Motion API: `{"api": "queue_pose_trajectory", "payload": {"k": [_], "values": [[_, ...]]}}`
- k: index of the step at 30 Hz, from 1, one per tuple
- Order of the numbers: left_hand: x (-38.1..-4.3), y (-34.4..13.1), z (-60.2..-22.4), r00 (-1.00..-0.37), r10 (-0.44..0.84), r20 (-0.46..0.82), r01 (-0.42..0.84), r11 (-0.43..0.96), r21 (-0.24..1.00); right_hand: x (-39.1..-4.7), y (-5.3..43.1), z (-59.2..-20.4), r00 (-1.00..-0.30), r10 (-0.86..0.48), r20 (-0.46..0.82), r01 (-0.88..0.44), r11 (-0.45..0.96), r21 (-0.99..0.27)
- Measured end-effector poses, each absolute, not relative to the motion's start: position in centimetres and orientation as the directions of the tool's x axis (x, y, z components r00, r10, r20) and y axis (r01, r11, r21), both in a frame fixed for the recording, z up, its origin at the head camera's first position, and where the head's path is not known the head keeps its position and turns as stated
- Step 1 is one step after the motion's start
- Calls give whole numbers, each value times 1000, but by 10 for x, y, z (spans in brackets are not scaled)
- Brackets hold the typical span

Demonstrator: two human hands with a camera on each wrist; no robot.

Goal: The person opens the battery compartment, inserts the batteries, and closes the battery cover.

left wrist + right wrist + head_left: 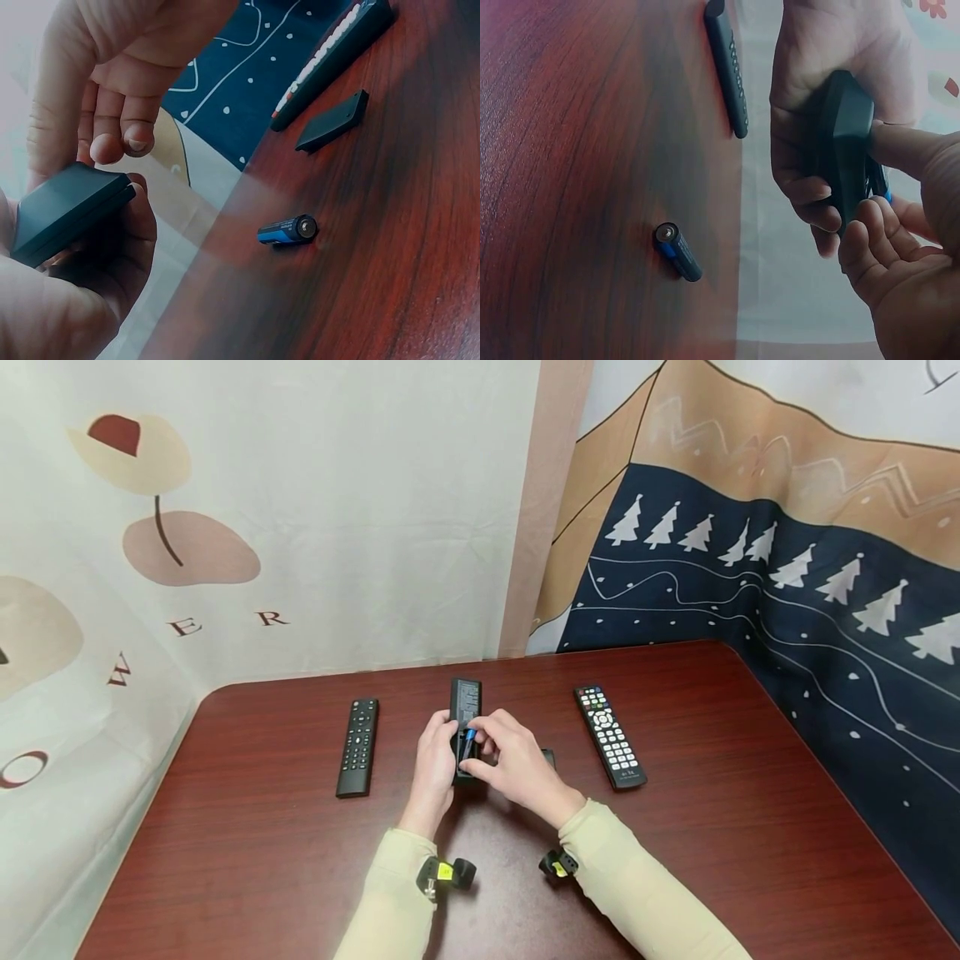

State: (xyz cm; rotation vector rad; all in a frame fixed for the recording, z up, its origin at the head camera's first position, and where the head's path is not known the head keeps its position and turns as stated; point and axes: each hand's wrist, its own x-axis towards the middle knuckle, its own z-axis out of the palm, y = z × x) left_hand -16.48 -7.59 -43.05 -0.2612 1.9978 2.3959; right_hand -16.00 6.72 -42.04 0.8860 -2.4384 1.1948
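My left hand [433,758] grips a black remote control [467,697] held above the table, its back with a printed label facing up. The battery compartment at its near end is uncovered, and a blue-and-black battery [469,743] shows there. My right hand [517,762] pinches this battery between thumb and forefinger at the compartment. How far the battery sits inside is hidden by the fingers. A second blue-and-black battery [289,230] lies on the table below the hands; the right wrist view shows that battery [676,251] too. The small black battery cover [334,120] lies near it, partly behind my right hand in the head view.
Another black remote [357,748] lies on the left of the brown table [247,827]. A black remote with white buttons [610,737] lies on the right. Printed curtains [375,527] hang behind the table's back and right edges.
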Motion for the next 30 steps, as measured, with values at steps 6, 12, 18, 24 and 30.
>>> {"api": "queue_pose_trajectory", "payload": {"k": [6,12,18,24,30], "values": [[-165,-75,-430,-986,-92,-137,-119,-178,977,-160,67,-420,-777,-406,482,-629,459,-628],[-164,-76,-429,-988,-85,-132,-114,-191,975,-160,67,-420,-770,-422,479,-636,441,-634],[-164,-76,-429,-988,-78,-133,-114,-210,971,-159,67,-421,-763,-427,486,-644,427,-635],[-163,-76,-427,-987,-87,-133,-112,-207,972,-158,66,-421,-769,-426,478,-637,435,-637],[-164,-78,-426,-986,-92,-138,-117,-199,973,-157,65,-422,-771,-414,484,-635,435,-638]]}}
